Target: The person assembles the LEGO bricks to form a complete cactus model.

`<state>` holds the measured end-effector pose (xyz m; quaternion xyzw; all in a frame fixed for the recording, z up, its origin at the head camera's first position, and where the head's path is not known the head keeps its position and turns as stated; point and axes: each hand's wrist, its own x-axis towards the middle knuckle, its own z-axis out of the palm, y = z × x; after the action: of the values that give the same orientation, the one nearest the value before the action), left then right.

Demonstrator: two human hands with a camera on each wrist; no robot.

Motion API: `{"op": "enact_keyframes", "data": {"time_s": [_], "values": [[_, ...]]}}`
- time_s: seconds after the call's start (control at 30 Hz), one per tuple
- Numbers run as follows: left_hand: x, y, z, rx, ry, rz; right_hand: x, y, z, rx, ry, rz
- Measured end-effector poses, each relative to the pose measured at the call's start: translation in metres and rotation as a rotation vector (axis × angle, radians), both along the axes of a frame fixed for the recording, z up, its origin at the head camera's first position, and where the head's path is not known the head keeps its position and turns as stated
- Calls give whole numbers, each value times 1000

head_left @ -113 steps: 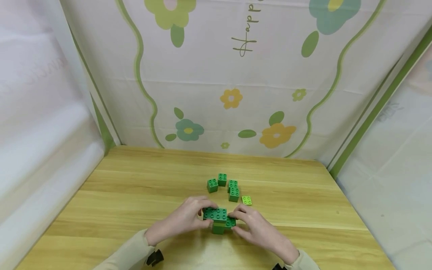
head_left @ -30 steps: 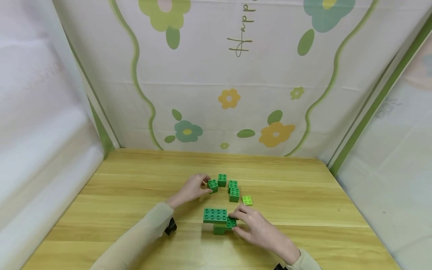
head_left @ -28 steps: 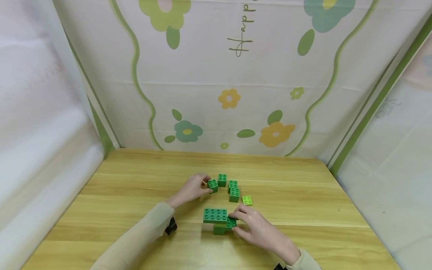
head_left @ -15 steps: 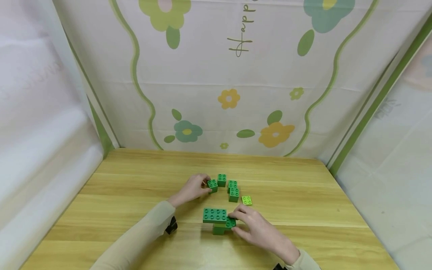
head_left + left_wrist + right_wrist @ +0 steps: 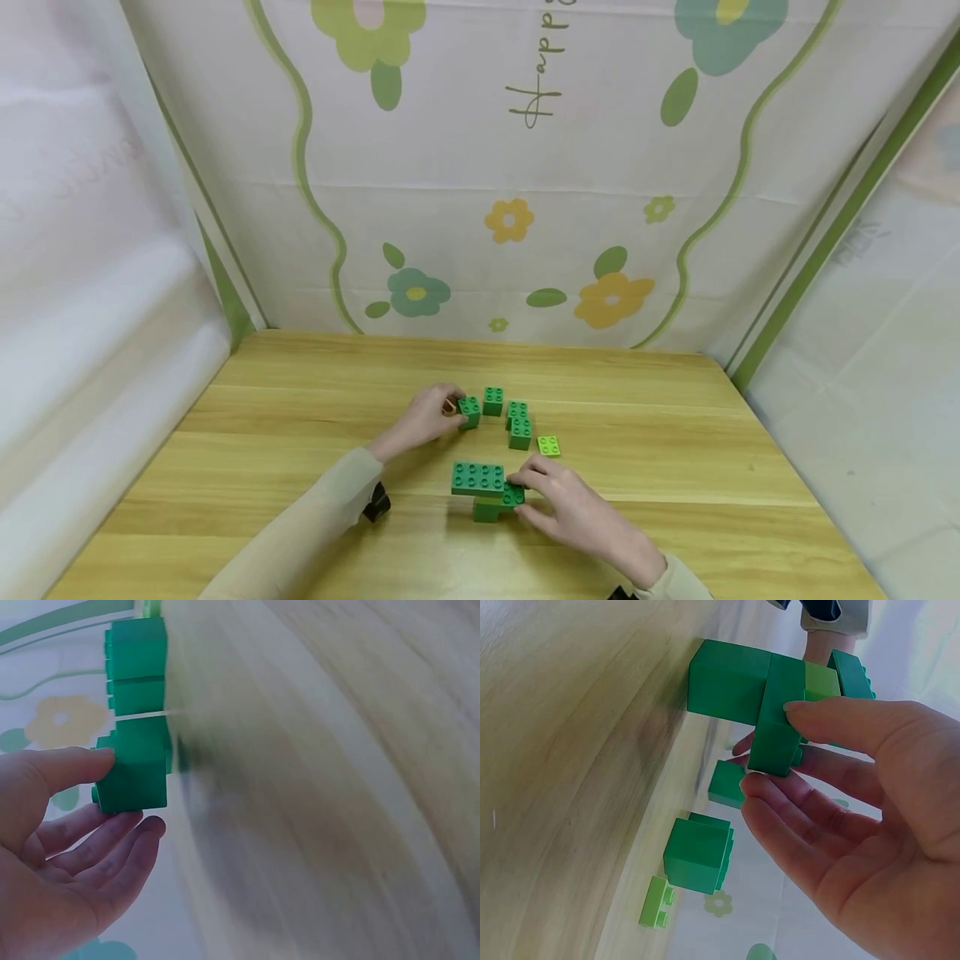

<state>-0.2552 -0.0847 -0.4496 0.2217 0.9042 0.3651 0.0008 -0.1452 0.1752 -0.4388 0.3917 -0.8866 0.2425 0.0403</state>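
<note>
My left hand (image 5: 423, 418) pinches a green 2x2 toy building brick (image 5: 469, 412) at the left of the loose bricks. In the left wrist view the thumb is at the studded side of this brick (image 5: 133, 772), with the fingers curled along another side. My right hand (image 5: 562, 500) holds a small stacked build by its protruding green layer (image 5: 513, 495), thumb on one side and fingertips on the other. A wide green studded piece (image 5: 477, 478) tops the build, overhanging left. Under it, the right wrist view shows a lime layer (image 5: 821, 681) and a thick green base brick (image 5: 727, 681).
Behind the build stand more loose green bricks: one (image 5: 492, 401) at the back and two close together, the nearer brick (image 5: 520, 433) overlapping the other. A flat lime piece (image 5: 548, 447) lies to their right. The wooden table (image 5: 300, 400) meets a flowered cloth wall (image 5: 450, 167) behind.
My left hand left the build's top and reached forward to the leftmost loose brick. In the last half second that brick has turned and shifted slightly left. My right hand stays at the build.
</note>
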Motion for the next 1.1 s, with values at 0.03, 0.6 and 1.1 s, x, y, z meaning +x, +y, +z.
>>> {"op": "enact_keyframes", "data": {"time_s": [0.03,0.6,1.1], "values": [[1,-1,1,3,1,3,0,0,0,3,-6,-4],[26,-25,27,30,87,-62,0,0,0,5,-6,-11],[52,-40,47,14,191,-100,0,0,-1,-15,47,12]]}}
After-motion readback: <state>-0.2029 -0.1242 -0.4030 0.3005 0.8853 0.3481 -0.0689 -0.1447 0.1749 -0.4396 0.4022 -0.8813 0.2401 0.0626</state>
